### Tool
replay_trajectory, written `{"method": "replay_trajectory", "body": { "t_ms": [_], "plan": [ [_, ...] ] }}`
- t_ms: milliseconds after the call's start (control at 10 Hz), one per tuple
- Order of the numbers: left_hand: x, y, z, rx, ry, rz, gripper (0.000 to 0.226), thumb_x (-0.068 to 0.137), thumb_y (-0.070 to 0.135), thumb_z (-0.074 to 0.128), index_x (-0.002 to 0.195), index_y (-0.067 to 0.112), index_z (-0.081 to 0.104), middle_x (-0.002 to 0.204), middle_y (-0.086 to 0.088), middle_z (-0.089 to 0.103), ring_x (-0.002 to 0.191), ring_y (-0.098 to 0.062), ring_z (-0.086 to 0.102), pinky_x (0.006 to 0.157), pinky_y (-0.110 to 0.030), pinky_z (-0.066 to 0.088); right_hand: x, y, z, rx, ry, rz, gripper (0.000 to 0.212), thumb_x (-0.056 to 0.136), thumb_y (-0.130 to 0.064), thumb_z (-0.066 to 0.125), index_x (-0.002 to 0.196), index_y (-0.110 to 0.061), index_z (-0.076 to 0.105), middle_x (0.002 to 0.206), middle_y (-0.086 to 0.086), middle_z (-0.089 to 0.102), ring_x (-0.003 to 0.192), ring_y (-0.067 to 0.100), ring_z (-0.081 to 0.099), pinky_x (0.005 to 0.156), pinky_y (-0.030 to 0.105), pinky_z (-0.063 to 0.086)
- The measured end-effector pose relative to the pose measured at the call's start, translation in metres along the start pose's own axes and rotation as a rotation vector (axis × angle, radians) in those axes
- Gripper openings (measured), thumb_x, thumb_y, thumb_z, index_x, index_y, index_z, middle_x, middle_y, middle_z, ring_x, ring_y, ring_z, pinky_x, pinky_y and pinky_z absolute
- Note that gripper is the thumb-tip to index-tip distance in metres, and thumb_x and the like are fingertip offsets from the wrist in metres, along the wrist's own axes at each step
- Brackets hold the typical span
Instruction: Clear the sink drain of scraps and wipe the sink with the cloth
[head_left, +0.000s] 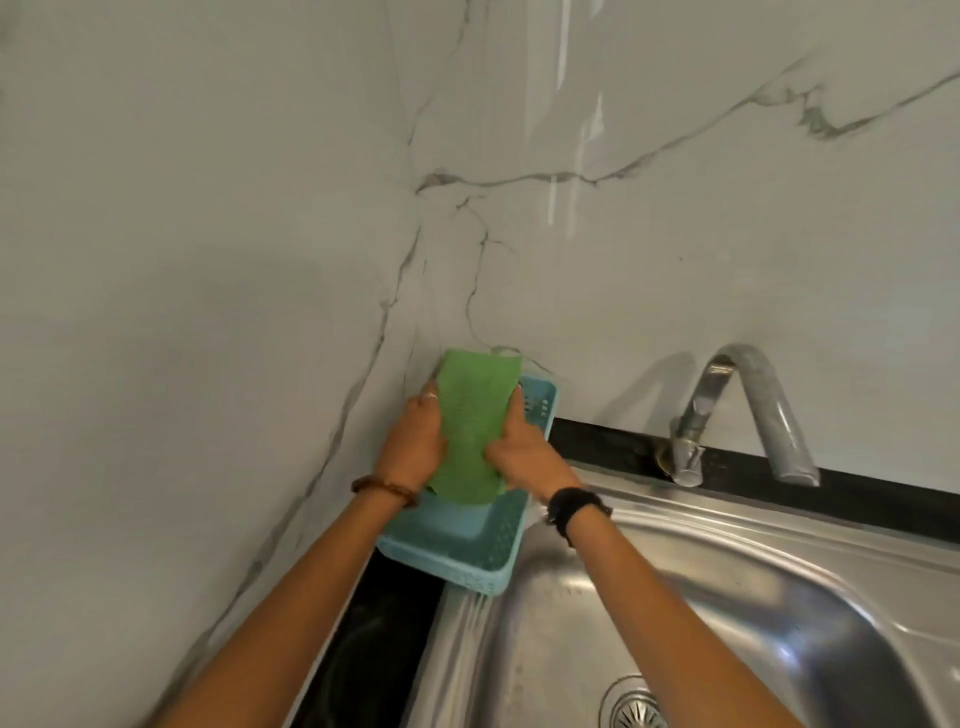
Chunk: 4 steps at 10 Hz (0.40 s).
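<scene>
A green cloth (471, 421) is stretched flat between my two hands, just above a light blue plastic basket (467, 551) in the corner by the wall. My left hand (413, 441) grips the cloth's left edge and my right hand (524, 447) grips its right edge. Below and to the right lies the steel sink (727, 597), its round drain strainer (636, 706) partly cut off at the bottom of the frame. I see no scraps on the visible part of the drain.
A chrome faucet (748, 410) stands on the black counter strip behind the sink. Marble-patterned walls meet in the corner behind the basket. A dark countertop (374, 639) runs left of the sink under my left forearm.
</scene>
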<state>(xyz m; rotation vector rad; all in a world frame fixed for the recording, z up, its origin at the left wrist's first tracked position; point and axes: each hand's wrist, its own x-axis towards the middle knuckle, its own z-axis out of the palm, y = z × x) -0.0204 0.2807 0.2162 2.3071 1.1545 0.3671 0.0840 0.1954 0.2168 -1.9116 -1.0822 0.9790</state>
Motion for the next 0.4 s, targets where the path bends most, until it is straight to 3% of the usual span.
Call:
{"method": "replay_trajectory", "body": {
  "t_ms": [100,200,300,400],
  "plan": [
    [0.005,-0.017,0.039,0.305,-0.208,-0.039,0.055,0.094,0.013,0.038,0.145,0.019,0.017,0.143,-0.023,0.024,0.114,-0.042,0.049,0.091,-0.042,0.043,0.022,0.014,0.036,-0.558,-0.065,0.112,0.071,0.094,-0.004,0.038,0.143,0.003,-0.013,0.140,0.031,0.038,0.123,0.038,0.047,0.100,0.040,0.038],
    [0.003,-0.031,0.061,0.549,-0.323,-0.043,0.049,0.095,0.011,0.038,0.142,0.019,0.026,0.146,-0.018,0.023,0.119,-0.038,0.046,0.091,-0.041,0.043,0.028,0.022,0.055,-0.962,-0.121,0.083,0.039,0.097,-0.005,0.030,0.135,0.003,0.035,0.138,0.026,0.043,0.128,0.036,0.042,0.106,0.039,0.035],
    [0.006,-0.032,0.062,0.630,-0.415,-0.087,0.052,0.094,0.018,0.042,0.142,0.024,0.023,0.147,-0.014,0.016,0.123,-0.034,0.040,0.096,-0.042,0.040,0.032,0.022,0.056,-1.057,-0.075,0.054,0.028,0.098,-0.007,0.033,0.115,-0.005,0.055,0.122,0.012,0.060,0.114,0.025,0.056,0.096,0.033,0.044],
    [-0.003,-0.019,0.052,0.597,-0.252,-0.039,0.037,0.094,0.019,0.041,0.131,0.016,0.039,0.143,-0.013,0.027,0.118,-0.030,0.044,0.088,-0.039,0.044,0.021,0.016,0.047,-0.944,0.075,-0.012,0.023,0.096,-0.005,0.040,0.110,-0.006,0.059,0.117,0.011,0.062,0.111,0.025,0.059,0.088,0.032,0.049]
  ]
}}
